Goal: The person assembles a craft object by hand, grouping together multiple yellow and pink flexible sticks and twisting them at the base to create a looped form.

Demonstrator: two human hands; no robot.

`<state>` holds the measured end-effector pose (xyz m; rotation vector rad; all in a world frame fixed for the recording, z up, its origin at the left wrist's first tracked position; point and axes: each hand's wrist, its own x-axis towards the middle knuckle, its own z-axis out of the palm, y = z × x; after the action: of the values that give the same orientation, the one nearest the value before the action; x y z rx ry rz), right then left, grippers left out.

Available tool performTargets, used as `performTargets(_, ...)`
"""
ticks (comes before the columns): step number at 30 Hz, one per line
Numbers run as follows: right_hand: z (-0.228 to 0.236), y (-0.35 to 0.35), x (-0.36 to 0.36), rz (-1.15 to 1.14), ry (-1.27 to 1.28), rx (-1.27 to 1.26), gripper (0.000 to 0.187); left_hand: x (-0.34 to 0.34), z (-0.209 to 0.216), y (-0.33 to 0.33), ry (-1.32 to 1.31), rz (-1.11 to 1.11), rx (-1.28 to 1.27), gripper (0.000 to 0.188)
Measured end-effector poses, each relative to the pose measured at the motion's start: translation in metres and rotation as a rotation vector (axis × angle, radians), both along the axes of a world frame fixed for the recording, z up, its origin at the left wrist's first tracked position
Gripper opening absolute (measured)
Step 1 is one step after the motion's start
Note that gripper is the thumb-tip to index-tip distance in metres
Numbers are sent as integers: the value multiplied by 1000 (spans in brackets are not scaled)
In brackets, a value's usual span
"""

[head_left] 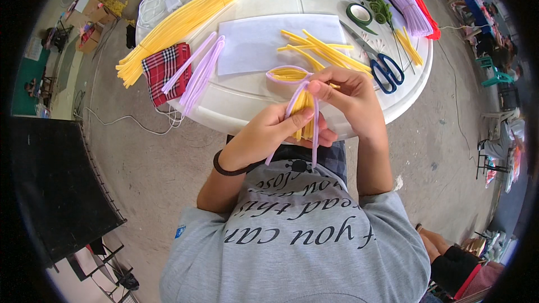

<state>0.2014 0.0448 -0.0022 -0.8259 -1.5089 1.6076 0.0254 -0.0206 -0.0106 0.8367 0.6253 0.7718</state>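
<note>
Above my lap, at the table's near edge, my left hand (268,128) pinches a small bundle of yellow pipe cleaners (304,102) between thumb and fingers. A lilac pipe cleaner (315,145) is bent over the top of this bundle, its two ends hanging down either side. My right hand (352,96) pinches the lilac bend at the top with thumb and index finger. Just beyond, a leaf-shaped piece (288,73) with a lilac outline and yellow filling lies on the table. Short yellow pipe cleaners (323,49) lie scattered behind it, partly hidden by my right hand.
On the round white table (224,98) are a white sheet (252,42), scissors (386,72), green tape (359,14), a long yellow bundle (179,28), loose lilac stems (203,76), a plaid cloth (168,73), green curled stems (377,4) and a large lilac bundle (401,0).
</note>
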Motion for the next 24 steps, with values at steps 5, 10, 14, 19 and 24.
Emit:
performTargets(5, 1, 5, 4, 76, -63, 42, 16, -2, -2, -3, 7, -96, -32, 35)
performTargets(10, 8, 7, 9, 124, -207, 58, 13, 4, -4, -7, -22, 39, 136, 31)
performTargets(14, 14, 5, 7, 103, -266, 32, 14, 4, -12, -9, -4, 218, 228, 31)
performTargets(19, 16, 5, 3, 103, -269, -17, 14, -1, -14, -7, 56, 158, 442, 33)
performTargets(24, 10, 7, 4, 101, -261, 37, 11, -1, -3, -5, 17, 112, 285, 42)
